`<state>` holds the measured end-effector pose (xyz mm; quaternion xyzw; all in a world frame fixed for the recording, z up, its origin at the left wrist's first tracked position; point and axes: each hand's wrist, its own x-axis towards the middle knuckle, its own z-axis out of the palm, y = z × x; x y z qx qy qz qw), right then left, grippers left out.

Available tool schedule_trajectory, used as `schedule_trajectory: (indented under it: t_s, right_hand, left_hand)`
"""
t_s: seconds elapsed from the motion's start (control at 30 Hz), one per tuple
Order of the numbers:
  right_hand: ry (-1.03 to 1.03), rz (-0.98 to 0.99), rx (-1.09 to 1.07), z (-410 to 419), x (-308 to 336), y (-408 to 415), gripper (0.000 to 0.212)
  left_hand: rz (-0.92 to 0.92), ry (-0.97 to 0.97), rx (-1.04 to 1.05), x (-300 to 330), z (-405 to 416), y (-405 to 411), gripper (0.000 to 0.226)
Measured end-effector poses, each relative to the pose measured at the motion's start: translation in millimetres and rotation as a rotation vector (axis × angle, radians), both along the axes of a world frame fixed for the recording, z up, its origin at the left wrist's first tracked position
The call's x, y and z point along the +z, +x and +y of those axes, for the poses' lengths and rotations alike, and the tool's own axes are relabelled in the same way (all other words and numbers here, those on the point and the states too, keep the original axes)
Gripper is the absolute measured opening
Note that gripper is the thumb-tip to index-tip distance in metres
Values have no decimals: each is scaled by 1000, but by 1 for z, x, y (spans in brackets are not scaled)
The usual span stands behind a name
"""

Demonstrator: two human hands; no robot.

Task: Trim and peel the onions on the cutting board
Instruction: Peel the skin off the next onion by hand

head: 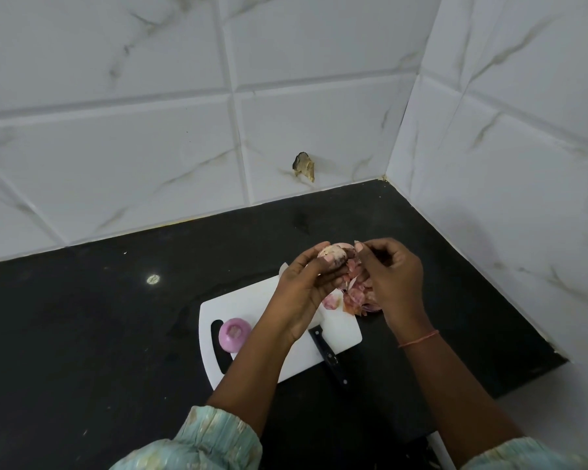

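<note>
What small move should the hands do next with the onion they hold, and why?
Probably pull the loose skin away: the right hand pinches at the onion held in the left hand, and dry skin still covers it. Then drop it on the peel pile.

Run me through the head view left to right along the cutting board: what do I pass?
Peeled onion on the board's left end → bare stretch of white cutting board → left hand holding the onion being peeled → right hand pinching its skin. The knife and the peel pile sit under the hands, so I leave them out.
</note>
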<state>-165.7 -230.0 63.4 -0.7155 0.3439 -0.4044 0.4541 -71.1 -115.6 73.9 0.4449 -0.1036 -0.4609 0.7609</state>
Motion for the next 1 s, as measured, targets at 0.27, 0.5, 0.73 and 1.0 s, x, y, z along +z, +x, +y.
schedule_trajectory:
  t_s: [0.27,0.5,0.73,1.0]
  right_hand:
    - [285,-291,-93,-9,-1,-1,12]
    - [143,265,-27,-34,-29,-15,20]
    - [-324,264,184,-3,-11,-10,32]
    - [-236,5,261,20,6,1,20]
  left_hand:
    - [314,-26,-19,-2,1,1,40]
    - [380,4,11,-6,1,5,48]
    - [257,90,-32,1,0,2,27]
    - [264,3,-14,9,2,-2,24]
